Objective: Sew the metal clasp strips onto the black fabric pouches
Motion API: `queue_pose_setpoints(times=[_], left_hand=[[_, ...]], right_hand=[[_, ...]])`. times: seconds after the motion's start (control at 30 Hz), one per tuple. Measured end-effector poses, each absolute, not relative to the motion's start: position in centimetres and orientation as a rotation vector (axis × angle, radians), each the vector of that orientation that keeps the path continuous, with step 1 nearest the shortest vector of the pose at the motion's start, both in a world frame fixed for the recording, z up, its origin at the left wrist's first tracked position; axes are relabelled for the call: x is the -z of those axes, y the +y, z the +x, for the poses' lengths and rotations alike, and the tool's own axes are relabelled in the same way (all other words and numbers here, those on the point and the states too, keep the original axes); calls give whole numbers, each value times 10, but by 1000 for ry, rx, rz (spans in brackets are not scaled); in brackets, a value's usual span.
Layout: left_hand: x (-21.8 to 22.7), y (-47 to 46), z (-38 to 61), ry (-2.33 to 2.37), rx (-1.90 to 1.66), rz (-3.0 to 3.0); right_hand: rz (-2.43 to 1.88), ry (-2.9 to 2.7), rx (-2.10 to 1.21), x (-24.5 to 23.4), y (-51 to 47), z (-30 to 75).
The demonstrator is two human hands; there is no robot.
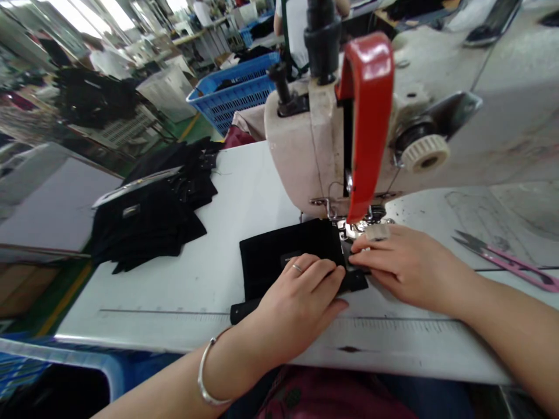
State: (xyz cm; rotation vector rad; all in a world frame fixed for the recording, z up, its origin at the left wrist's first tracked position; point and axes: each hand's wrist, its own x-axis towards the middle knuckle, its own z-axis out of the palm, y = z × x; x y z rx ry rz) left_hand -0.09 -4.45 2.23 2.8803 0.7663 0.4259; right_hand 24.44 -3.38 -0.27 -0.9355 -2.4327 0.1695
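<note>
A black fabric piece lies flat on the white sewing table, its right end under the presser foot of the sewing machine. My left hand, with a ring and a bracelet, presses down on the fabric with fingers together. My right hand rests on the fabric's right edge just below the needle, fingers extended and pinching the cloth. A red guard hangs over the needle area.
A stack of black fabric pieces sits at the table's left. Pink thread snips lie at the right. A blue basket stands behind the table. Another person's torso shows at the back.
</note>
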Motion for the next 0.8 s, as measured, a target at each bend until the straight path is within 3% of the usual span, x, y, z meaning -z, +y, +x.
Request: queue_pose_setpoints(times=[0.23, 0.5, 0.8], left_hand=[[-14, -42, -1, 922, -475, 2681], [-17, -56, 4, 851, -463, 2893], [-4, -29, -6, 800, -596, 2767]], right_hand=[[-867, -2497, -136, 5, -32, 247], [-851, -2466, -121, 2, -41, 237], [-1057, -2502, -34, 5, -40, 231]])
